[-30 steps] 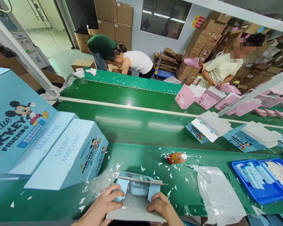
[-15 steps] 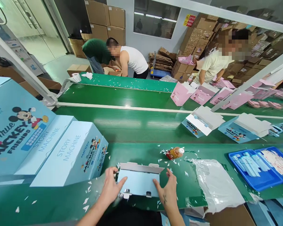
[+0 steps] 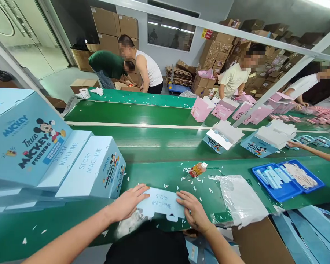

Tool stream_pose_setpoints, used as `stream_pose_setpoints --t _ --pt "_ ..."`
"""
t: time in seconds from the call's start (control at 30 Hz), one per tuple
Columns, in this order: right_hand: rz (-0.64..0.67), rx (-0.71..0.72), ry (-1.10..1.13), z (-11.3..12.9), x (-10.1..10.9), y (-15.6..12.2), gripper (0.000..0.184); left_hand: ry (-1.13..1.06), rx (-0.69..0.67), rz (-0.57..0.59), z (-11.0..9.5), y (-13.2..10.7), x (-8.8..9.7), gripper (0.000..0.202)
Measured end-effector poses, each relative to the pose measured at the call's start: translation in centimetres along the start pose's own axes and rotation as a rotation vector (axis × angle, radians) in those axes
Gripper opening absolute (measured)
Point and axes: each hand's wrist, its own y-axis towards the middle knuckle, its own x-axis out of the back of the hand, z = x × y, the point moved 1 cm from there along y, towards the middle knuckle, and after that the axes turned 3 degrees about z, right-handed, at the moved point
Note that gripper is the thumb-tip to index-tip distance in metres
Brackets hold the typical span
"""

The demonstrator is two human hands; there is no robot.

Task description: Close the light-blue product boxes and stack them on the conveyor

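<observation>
Both hands press one light-blue carton (image 3: 161,203) lying on the green bench's (image 3: 71,227) near edge: left hand (image 3: 128,202) and right hand (image 3: 194,212), fingers spread flat. Even pressure should seat the flap squarely; finished boxes (image 3: 92,170) stand left
</observation>
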Motion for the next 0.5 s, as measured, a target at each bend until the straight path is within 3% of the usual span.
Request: stream_pose_setpoints --t 0.07,0.2,0.37,0.5 --pt "0.072 -0.048 -0.119 1.1 0.5 0.0 0.037 0.009 0.009 0.094 -0.4 -0.7 0.7 0.078" --pt "0.121 -0.098 -0.271 3.0 0.0 0.3 0.063 -0.026 0.141 0.152 -1.8 -0.6 0.6 0.071" --pt "0.147 0.012 -0.364 3.1 -0.3 0.4 0.043 0.008 0.195 0.157 -3.8 -0.2 -0.9 0.088" --pt "0.191 0.094 -0.369 2.5 0.4 0.8 0.04 -0.102 0.248 0.164 -4.9 -0.9 -0.3 0.086"
